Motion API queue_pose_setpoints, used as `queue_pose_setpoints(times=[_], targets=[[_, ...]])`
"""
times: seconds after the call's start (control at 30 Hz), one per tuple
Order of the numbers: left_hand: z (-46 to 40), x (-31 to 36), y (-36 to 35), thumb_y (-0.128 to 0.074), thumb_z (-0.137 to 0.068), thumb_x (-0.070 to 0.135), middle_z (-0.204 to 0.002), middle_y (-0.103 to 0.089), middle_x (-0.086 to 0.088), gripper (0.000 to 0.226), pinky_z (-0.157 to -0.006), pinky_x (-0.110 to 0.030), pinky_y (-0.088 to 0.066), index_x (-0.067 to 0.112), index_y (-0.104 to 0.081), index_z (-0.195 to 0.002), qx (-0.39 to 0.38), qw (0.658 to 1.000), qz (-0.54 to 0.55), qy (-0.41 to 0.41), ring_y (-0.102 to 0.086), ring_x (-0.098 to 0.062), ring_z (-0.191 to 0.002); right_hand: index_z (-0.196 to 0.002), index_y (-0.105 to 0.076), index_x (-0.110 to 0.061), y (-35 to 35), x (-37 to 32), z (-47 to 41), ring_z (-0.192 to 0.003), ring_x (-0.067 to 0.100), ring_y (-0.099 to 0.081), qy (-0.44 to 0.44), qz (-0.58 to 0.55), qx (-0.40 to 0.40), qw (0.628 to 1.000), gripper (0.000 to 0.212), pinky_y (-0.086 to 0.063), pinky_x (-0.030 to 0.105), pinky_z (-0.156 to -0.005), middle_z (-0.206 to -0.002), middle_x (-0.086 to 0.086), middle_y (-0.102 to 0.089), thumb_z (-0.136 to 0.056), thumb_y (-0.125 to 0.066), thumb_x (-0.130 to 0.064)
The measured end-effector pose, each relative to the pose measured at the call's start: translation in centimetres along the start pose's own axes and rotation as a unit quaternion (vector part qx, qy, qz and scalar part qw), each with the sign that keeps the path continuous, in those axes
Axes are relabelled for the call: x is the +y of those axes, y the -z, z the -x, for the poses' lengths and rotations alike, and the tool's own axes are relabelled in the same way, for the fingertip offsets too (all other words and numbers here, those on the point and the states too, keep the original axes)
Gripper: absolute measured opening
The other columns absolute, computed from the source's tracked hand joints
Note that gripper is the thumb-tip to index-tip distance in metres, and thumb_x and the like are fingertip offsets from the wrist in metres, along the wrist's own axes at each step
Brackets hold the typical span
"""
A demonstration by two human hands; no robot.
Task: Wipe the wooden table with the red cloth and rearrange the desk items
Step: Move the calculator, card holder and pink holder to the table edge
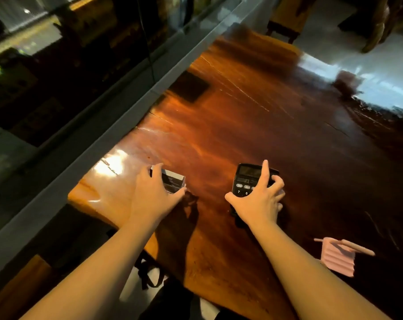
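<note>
A glossy reddish wooden table (253,135) fills the view. My left hand (154,195) grips a small grey and black box (174,181) near the table's left edge, fingers wrapped around its sides. My right hand (260,199) holds a black calculator (246,179) on the table, index finger stretched over its display, thumb at its lower left corner. The calculator's lower half is hidden under my palm. No red cloth shows in this view.
A pink ribbed holder (339,259) with a pink pen (357,247) across it lies at the right front. A dark square patch (191,86) sits on the far left of the table. A grey ledge and glass wall (103,135) run along the left edge.
</note>
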State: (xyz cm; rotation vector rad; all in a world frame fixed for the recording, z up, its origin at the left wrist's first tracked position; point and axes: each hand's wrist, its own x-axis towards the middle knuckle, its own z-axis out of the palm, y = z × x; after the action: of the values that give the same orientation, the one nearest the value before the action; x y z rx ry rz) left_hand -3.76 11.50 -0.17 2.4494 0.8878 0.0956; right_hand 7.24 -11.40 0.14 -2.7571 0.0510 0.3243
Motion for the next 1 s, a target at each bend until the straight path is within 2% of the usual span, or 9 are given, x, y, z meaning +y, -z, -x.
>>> queue_pose_setpoints(times=[0.07, 0.17, 0.47, 0.77, 1.0], targets=[[-0.6, -2.2, 1.6, -0.069, -0.068, 0.071, -0.13, -0.049, -0.012, 0.09, -0.09, -0.041, -0.051, 0.018, -0.047, -0.137, 0.026, 0.999, -0.005, 0.032, -0.05, -0.03, -0.115, -0.152, 0.007, -0.046, -1.1, -3.0, 0.1, -0.128, 0.045, -0.032, 0.036, 0.007, -0.023, 0.999, 0.134, -0.038, 0.062, -0.102, -0.147, 0.004, -0.013, -0.049, -0.077, -0.066], [-1.3, -5.4, 3.6, -0.067, -0.068, 0.074, -0.136, -0.046, -0.013, 0.091, -0.096, -0.048, -0.051, 0.021, -0.044, -0.138, 0.039, 0.995, -0.006, 0.086, -0.048, -0.033, -0.12, -0.153, 0.002, -0.044, -3.2, -7.5, 0.8, -0.129, 0.047, -0.032, 0.095, 0.014, -0.046, 0.994, 0.129, -0.035, 0.062, -0.103, -0.15, 0.009, -0.015, -0.052, -0.075, -0.065], [-1.8, -11.9, 6.4, -0.075, -0.068, 0.069, -0.141, -0.039, -0.01, 0.094, -0.099, -0.047, -0.046, 0.022, -0.041, -0.141, 0.097, 0.978, 0.009, 0.184, -0.038, -0.031, -0.13, -0.155, -0.001, -0.042, -9.8, -18.2, 3.5, -0.133, 0.044, -0.03, 0.252, 0.041, -0.094, 0.962, 0.123, -0.037, 0.062, -0.104, -0.152, 0.009, -0.011, -0.059, -0.073, -0.071], [-2.0, -13.9, 5.7, -0.078, -0.064, 0.07, -0.139, -0.039, -0.01, 0.098, -0.094, -0.04, -0.045, 0.02, -0.042, -0.141, 0.123, 0.969, 0.027, 0.212, -0.038, -0.028, -0.127, -0.155, -0.004, -0.038, -14.1, -23.2, 4.8, -0.14, 0.042, -0.027, 0.302, 0.075, -0.101, 0.945, 0.12, -0.038, 0.058, -0.105, -0.158, 0.015, -0.014, -0.064, -0.071, -0.077], [-2.0, -14.5, 5.6, -0.073, -0.062, 0.078, -0.141, -0.04, -0.011, 0.109, -0.094, -0.045, -0.048, 0.019, -0.038, -0.146, 0.12, 0.971, 0.014, 0.206, -0.04, -0.03, -0.129, -0.157, 0.0, -0.037, -15.2, -22.7, 4.6, -0.147, 0.043, -0.021, 0.306, 0.087, -0.109, 0.942, 0.118, -0.033, 0.059, -0.111, -0.164, 0.016, -0.01, -0.068, -0.062, -0.083]])
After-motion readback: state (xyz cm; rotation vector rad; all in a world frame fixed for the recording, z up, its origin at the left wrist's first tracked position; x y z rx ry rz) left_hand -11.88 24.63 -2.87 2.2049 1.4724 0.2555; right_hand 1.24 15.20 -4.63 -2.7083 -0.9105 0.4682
